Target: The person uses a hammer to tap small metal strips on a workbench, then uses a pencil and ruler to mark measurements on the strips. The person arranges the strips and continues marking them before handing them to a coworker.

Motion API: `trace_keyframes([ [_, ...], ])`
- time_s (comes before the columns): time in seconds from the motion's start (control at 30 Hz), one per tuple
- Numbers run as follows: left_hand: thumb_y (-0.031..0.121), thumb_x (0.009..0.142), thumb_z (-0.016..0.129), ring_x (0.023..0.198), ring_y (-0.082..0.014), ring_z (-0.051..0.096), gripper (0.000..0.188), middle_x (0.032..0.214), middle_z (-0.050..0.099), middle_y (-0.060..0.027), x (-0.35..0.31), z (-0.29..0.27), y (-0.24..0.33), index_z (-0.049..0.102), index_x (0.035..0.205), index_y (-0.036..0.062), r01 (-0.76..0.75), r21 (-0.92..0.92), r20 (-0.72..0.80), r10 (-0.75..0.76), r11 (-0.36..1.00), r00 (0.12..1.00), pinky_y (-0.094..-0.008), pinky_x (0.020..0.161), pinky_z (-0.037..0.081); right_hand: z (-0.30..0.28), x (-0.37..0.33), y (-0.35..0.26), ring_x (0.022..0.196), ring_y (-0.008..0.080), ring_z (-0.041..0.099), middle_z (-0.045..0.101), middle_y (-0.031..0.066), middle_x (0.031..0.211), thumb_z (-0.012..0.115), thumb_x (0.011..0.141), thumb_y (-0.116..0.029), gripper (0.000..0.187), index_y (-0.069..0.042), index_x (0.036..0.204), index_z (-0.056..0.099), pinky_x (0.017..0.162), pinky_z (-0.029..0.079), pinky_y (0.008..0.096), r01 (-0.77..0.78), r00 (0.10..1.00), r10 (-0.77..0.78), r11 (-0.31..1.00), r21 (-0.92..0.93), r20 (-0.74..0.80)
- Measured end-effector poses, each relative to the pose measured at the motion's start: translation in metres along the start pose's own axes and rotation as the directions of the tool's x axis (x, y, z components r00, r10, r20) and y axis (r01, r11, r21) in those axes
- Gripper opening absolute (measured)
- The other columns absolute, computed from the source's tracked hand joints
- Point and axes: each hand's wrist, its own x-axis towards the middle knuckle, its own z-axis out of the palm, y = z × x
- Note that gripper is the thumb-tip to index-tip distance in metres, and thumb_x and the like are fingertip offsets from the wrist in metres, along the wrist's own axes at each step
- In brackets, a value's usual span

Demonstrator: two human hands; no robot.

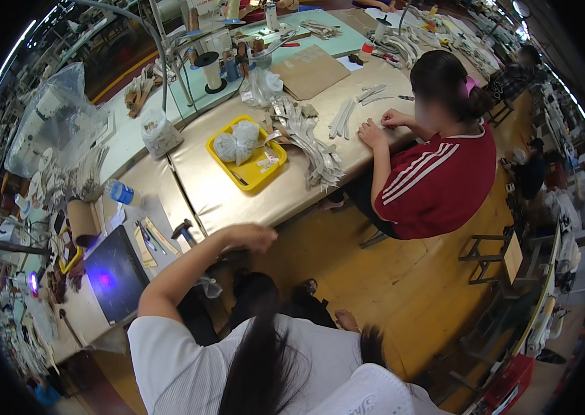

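Note:
My left hand is raised in front of me, off the near edge of the gold-covered table, at the end of a bent bare forearm. Its fingers look partly curled but are smeared, and I make out nothing in them. Low at my right side, my right hand shows only in part, its fingers hidden. Nearest to the left hand are a hammer on the table corner and a yellow tray holding a knotted bag of small pieces. Light strips lie bundled beside the tray.
A co-worker in a red shirt sits at the right, both hands on the table by pale strips. On my left are a dark board, a blue-labelled bottle and tools. A wooden stool stands behind.

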Motion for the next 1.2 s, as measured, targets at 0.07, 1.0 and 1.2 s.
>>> trace_keyframes([
  [0.07,0.034,0.100,0.056,0.096,-0.0175,0.061,0.045,0.107,0.065,-0.0072,0.048,-0.018,0.010,0.057,0.134,0.0039,-0.028,-0.415,-0.265,-0.092,0.909,0.960,-0.0314,0.084,0.050,-0.038,0.011,0.065,0.074,0.0304,0.064,0.063,0.0162,0.077,0.066,0.080,-0.023,0.025,0.001,0.080,0.060,0.068,0.050,0.0436,0.010,0.999,-0.004,0.984,-0.177,0.033],
  [1.0,0.021,0.084,0.077,0.083,-0.0185,0.061,0.040,0.100,0.066,-0.0078,0.291,-0.168,0.051,0.064,0.110,-0.0064,-0.794,-0.596,-0.741,-0.463,0.120,0.486,-0.0311,0.078,0.051,-0.149,0.082,-0.043,0.095,0.0351,0.069,0.071,0.0204,0.098,0.056,0.086,-0.016,0.019,-0.005,0.095,0.069,0.079,0.053,0.0434,-0.177,0.981,0.175,0.984,-0.029,-0.079],
  [1.2,0.023,0.084,0.077,0.091,-0.0204,0.064,0.049,0.108,0.065,-0.0103,0.250,-0.201,0.076,0.059,0.117,-0.0079,-0.783,-0.551,-0.795,-0.467,0.289,0.387,-0.0348,0.083,0.053,-0.159,0.106,-0.066,0.095,0.0352,0.069,0.071,0.0204,0.098,0.056,0.087,-0.017,0.020,-0.005,0.096,0.069,0.080,0.053,0.0430,-0.134,0.987,0.132,0.991,-0.018,-0.089],
])
